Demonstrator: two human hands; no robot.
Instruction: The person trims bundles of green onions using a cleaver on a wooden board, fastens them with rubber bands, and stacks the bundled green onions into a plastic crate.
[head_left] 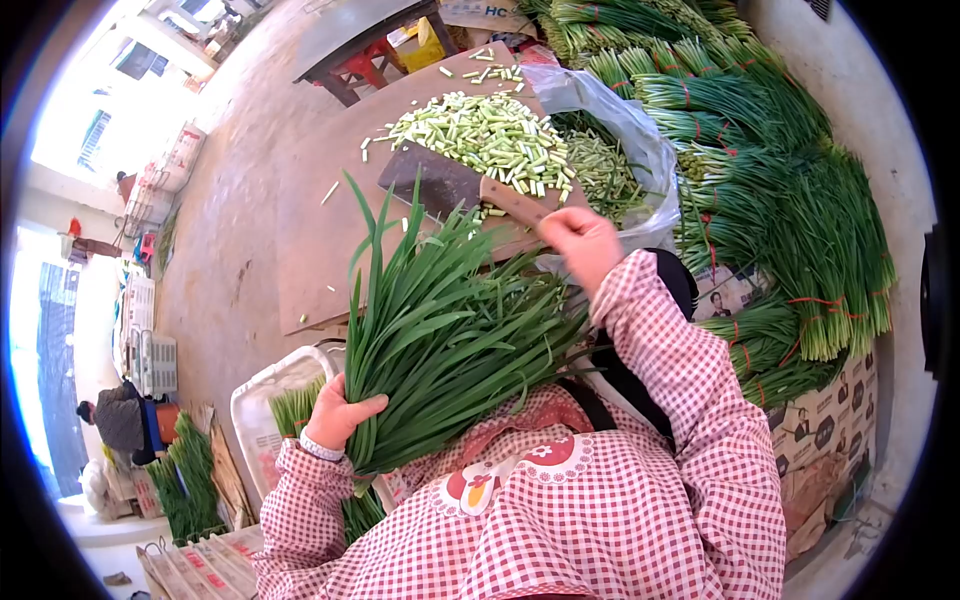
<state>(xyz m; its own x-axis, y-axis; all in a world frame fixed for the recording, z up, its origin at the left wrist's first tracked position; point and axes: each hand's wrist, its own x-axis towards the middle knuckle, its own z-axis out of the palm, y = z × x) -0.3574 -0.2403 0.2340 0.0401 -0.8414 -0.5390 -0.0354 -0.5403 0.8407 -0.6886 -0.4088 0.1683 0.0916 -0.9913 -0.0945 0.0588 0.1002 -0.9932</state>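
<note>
A big bunch of long, flat green leaves lies across the front of my body, with my left hand closed around its lower left end. My right hand grips the wooden handle of a cleaver. The dark, wide blade rests on the brown board, against the near side of a pile of short, pale green cut pieces. A few cut pieces lie scattered about the board.
Tied green bundles are heaped at the right. A clear plastic bag with stalks stands beside the board. A white crate is at my left, and a dark table beyond. A person is at the far left.
</note>
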